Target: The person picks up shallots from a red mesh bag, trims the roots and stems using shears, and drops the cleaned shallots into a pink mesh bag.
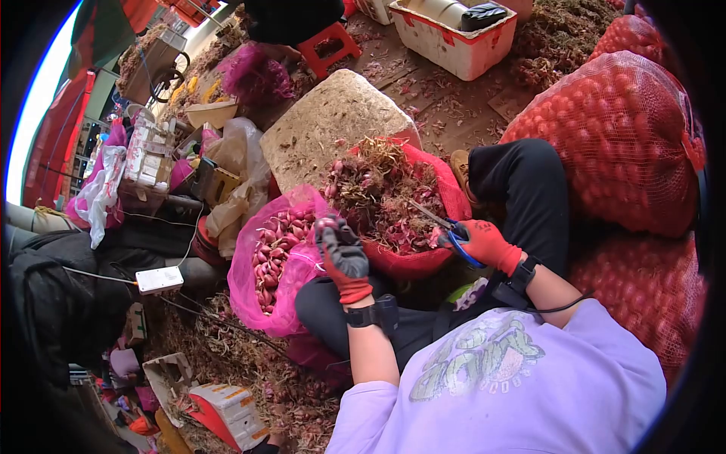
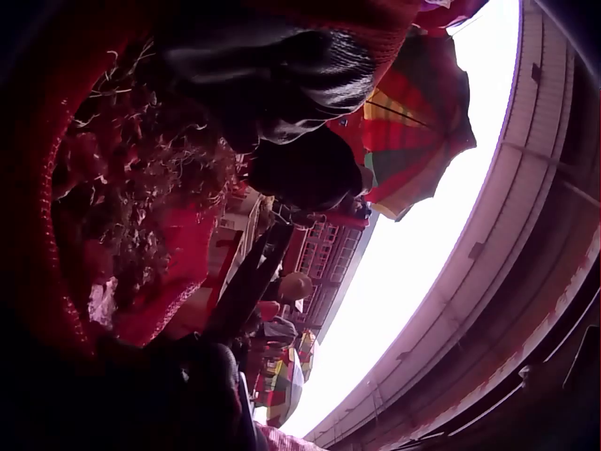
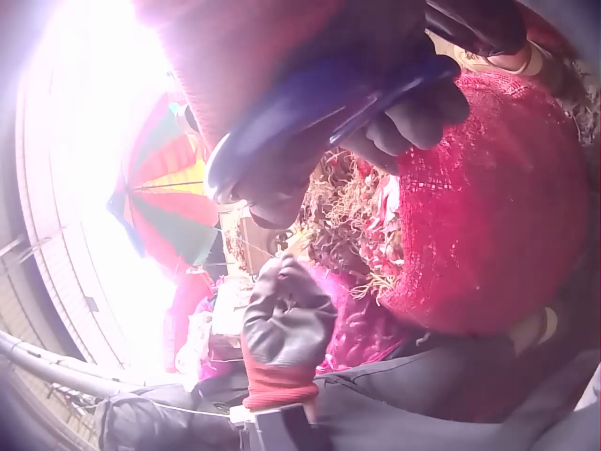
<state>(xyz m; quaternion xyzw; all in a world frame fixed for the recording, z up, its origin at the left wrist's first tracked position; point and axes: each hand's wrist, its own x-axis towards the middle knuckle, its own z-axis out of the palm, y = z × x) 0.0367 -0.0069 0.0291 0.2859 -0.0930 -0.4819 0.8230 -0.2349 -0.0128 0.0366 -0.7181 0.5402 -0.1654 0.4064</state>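
Note:
My left hand (image 1: 345,261), gloved in grey and red, is raised beside the pink mesh bag (image 1: 240,291) of loose shallots (image 1: 274,257), its fingers curled round a small reddish bulb (image 1: 327,222). In the right wrist view that hand (image 3: 286,329) is palm up. My right hand (image 1: 490,244) grips scissors (image 1: 457,244) by their blue handles, blades pointing over the red mesh bag (image 1: 454,185) of shallots with dry stems (image 1: 378,185). The blue handles (image 3: 282,113) also show close up in the right wrist view. Glove (image 2: 282,75) fills the top of the left wrist view.
Large red mesh sacks (image 1: 597,136) of bulbs stand at the right. A worn pale board (image 1: 340,121) lies behind the red bag, with a white and red crate (image 1: 454,49) further back. A white box (image 1: 159,280) with cables lies left, and dry scraps (image 1: 227,340) cover the ground.

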